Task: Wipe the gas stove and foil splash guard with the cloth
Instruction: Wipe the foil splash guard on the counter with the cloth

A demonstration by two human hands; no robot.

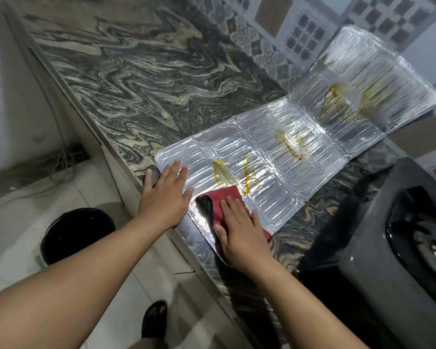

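The foil splash guard (287, 152) lies unfolded on the marble counter, its far panel leaning up against the tiled wall. Yellow-brown grease streaks mark several of its panels. My left hand (166, 195) lies flat with spread fingers on the near left corner of the foil. My right hand (242, 233) presses flat on a red cloth (227, 197) on the nearest panel, just below a grease streak. The gas stove (398, 245), grey with a black burner, sits at the right edge of the view.
The swirled grey marble counter (141, 79) stretches away to the upper left. A black bin (76, 233) stands on the tiled floor below the counter edge. My sandalled foot (155, 321) shows by the cabinet front. Patterned wall tiles (305, 34) back the counter.
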